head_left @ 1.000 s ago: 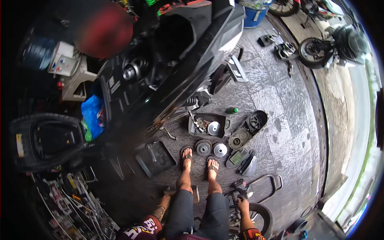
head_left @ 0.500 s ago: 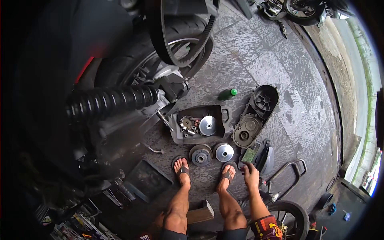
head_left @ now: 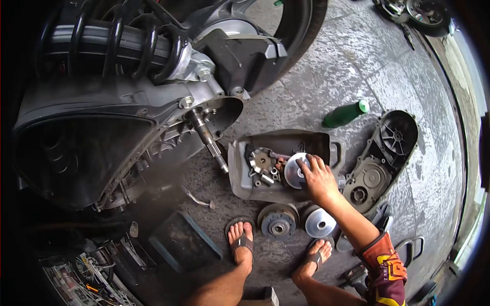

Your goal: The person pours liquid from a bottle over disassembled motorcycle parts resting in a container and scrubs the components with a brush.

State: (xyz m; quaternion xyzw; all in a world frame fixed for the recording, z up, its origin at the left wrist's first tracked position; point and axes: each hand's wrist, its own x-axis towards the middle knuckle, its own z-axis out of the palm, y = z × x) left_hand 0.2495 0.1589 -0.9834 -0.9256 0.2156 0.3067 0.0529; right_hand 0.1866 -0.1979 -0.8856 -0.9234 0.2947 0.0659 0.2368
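My right hand is over the right side of a shiny metal pulley disc, its fingers partly stretched out and covering part of the rim. Whether the fingertips press on it I cannot tell. The disc lies in a grey plastic tray, beside a dark toothed pulley part and several small rollers and bushings. My left hand is out of sight. In front of the tray, near my feet, stand a dark clutch assembly and a second silver pulley.
A motorcycle's bare splined shaft sticks out at left, under a coil-spring shock absorber. Behind the tray lies a green bottle. A crankcase cover rests at right. A black shallow tray is by my left foot.
My right hand has moved up and forward from beside my right foot to the disc in the tray. My view has come closer to the motorcycle; the belt is out of frame.
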